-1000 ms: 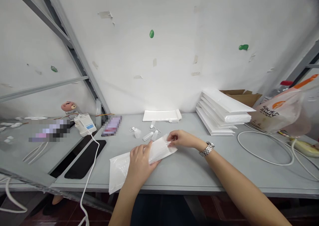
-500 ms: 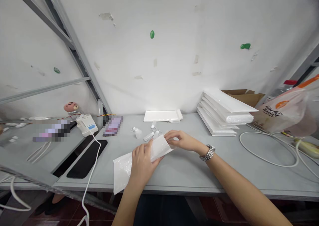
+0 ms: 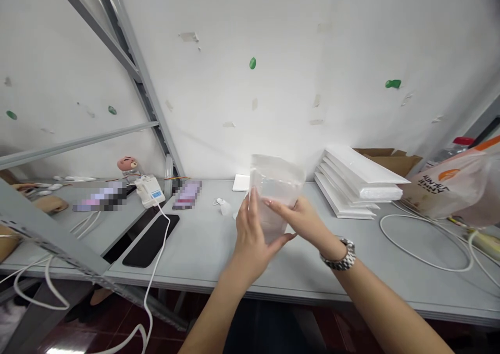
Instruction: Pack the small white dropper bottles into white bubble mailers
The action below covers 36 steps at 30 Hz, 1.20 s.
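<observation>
A pale bubble mailer (image 3: 276,179) stands upright between my hands above the desk, its surface slightly translucent and blurred. My left hand (image 3: 252,234) grips its left side and lower part, thumb across the bottom. On the right side, my right hand (image 3: 307,221) closes round the same mailer with its fingers against the near face; a metal watch (image 3: 340,255) is on that wrist. Beyond my left hand lies a small white piece with a loop (image 3: 224,206). A flat white item (image 3: 241,182) by the wall is partly hidden behind the mailer.
Several white padded envelopes (image 3: 357,174) are stacked at the right, before a cardboard box (image 3: 390,160). A plastic bag (image 3: 441,187) and a looped white cable (image 3: 385,239) lie farther right. At the left are a black phone (image 3: 151,241), a white charger block (image 3: 150,191) and a metal post (image 3: 150,78).
The bubble mailer has been raised from a slanting position low over the desk to upright. My right hand has moved from its end onto its side. The view has shifted left.
</observation>
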Each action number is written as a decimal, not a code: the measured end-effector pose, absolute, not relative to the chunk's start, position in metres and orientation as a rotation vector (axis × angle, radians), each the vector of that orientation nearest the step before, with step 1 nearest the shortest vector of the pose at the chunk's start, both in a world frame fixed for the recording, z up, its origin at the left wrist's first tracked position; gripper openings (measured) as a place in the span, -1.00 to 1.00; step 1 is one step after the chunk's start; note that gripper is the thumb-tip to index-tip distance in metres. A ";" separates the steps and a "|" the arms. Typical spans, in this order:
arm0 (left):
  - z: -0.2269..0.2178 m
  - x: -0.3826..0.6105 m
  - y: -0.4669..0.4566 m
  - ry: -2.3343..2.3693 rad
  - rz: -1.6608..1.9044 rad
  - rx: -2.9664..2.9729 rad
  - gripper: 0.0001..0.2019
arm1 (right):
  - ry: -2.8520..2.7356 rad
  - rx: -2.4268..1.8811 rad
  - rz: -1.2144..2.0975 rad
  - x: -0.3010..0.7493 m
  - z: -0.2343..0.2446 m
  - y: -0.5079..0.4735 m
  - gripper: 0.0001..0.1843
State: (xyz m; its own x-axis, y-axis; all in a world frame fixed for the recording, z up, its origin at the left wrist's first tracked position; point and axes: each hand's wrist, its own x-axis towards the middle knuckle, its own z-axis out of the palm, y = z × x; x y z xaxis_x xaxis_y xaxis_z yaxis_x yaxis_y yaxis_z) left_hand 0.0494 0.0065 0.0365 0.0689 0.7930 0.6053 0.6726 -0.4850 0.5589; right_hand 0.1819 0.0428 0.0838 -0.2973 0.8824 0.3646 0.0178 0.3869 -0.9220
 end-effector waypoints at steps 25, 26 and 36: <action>0.054 0.031 0.021 1.185 1.462 1.392 -0.50 | -1.642 -0.698 1.039 0.184 0.085 0.047 -0.63; 0.057 0.029 0.020 1.218 1.428 1.378 -0.54 | -1.679 -0.701 0.978 0.187 0.089 0.046 -0.65; 0.063 0.024 0.007 1.209 1.313 1.379 -0.59 | -2.365 -0.558 0.481 0.214 0.139 0.028 -0.72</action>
